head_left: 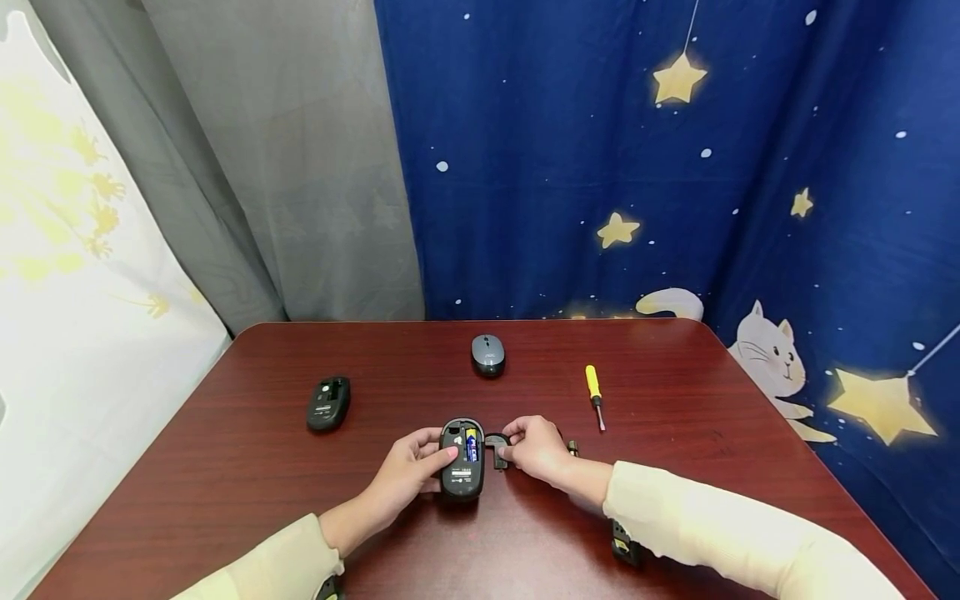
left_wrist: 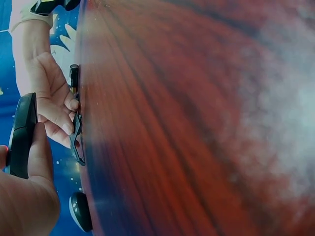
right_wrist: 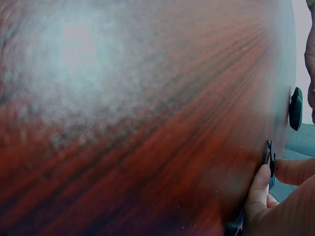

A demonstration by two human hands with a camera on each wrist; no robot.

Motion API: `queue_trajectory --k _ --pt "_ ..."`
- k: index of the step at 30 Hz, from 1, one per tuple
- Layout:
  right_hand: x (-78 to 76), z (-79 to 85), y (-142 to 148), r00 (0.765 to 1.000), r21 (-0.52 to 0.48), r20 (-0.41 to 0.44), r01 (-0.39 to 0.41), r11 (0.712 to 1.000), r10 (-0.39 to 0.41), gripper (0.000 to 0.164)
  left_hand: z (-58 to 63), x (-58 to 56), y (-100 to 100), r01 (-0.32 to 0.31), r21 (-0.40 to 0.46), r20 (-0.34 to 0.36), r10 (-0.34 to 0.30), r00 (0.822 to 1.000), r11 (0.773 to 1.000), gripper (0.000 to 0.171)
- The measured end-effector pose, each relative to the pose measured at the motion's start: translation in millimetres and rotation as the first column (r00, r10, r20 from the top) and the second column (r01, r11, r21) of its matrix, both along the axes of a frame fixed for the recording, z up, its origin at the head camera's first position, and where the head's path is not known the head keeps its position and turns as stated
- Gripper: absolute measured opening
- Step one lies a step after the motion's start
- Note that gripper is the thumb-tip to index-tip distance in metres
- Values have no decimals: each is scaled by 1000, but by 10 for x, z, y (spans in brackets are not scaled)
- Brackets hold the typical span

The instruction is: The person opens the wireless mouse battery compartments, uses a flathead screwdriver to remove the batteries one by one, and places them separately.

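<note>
My left hand [head_left: 408, 475] grips a black computer mouse [head_left: 462, 483], underside up, with the thumb laid over its edge. A blue and yellow battery [head_left: 472, 445] sits in its uncovered compartment. Just to the right, my right hand [head_left: 538, 448] pinches a thin black battery cover [head_left: 500, 461] between thumb and fingers. In the right wrist view that cover [right_wrist: 271, 160] is low at the table surface. A second battery [head_left: 573, 447] lies close behind the right hand, partly hidden by it; the left wrist view shows this battery [left_wrist: 74, 76] as dark.
Another black mouse [head_left: 328, 405] lies underside up at the left, its compartment uncovered. A grey mouse [head_left: 488, 355] stands upright at the back middle. A screwdriver [head_left: 593, 385] with a yellow handle lies at the right on the reddish-brown table [head_left: 405, 375]. Curtains hang behind the far edge.
</note>
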State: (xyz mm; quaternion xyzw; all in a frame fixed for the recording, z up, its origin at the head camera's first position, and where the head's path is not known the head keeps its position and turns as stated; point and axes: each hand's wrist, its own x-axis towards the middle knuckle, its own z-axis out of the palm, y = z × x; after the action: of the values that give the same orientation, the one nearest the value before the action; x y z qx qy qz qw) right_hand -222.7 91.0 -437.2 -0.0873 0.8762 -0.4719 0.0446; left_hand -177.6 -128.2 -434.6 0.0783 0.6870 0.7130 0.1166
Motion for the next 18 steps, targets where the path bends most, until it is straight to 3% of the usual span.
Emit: queue_trajectory --k 10,18 --pt "-11 37 3 997 150 -77 -14 989 26 22 1 1 -1 -9 -18 -2 9 1000 1000 46" --pt "-19 17 14 996 141 -78 -20 990 31 21 4 6 -4 -11 -21 -3 11 1000 1000 47"
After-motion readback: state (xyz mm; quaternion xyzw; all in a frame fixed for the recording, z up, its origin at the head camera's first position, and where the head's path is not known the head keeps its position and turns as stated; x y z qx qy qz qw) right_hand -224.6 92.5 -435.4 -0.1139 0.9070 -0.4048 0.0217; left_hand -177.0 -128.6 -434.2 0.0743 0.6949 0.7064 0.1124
